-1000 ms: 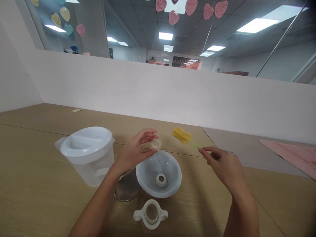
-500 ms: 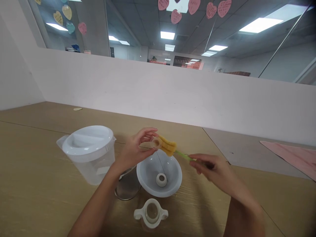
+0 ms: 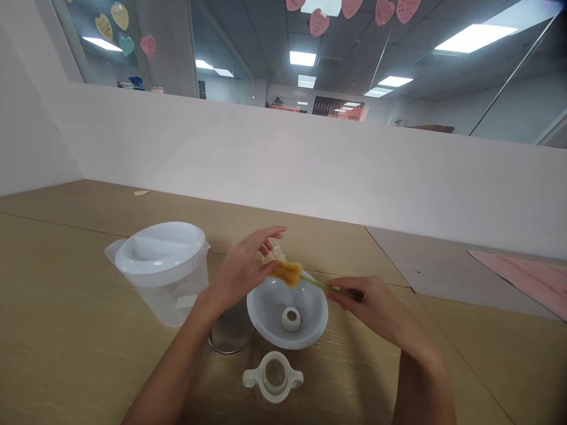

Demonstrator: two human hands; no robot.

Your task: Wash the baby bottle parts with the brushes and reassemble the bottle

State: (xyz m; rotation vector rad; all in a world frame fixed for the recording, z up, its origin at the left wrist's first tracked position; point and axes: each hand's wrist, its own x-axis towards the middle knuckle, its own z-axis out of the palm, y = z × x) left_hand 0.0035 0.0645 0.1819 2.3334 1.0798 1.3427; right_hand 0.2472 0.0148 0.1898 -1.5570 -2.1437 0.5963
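Above the white bowl (image 3: 261,330), my left hand (image 3: 245,262) pinches a small translucent cup-like piece (image 3: 275,254), possibly a bottle nipple; its exact kind is blurred. The yellow sponge head of a bottle brush (image 3: 290,273) touches or lies right beside this piece and my left fingertips. My right hand (image 3: 370,304) grips the brush by its green handle. Inside the bowl rests a white ring-shaped collar (image 3: 291,319). In front of the bowl stands a clear cup with a white two-handled ring (image 3: 273,378).
A lidded translucent pitcher (image 3: 163,277) stands left of the bowl. Between them lies a round metal-rimmed disc (image 3: 231,330), partly behind my left forearm. A pink cloth (image 3: 527,277) lies at the right. A white wall (image 3: 221,147) and glass panes border the table's back.
The brush and my right hand have moved left, bringing the sponge against the lower side of the translucent piece. That piece has turned in my left fingers. The camera view has shifted slightly.
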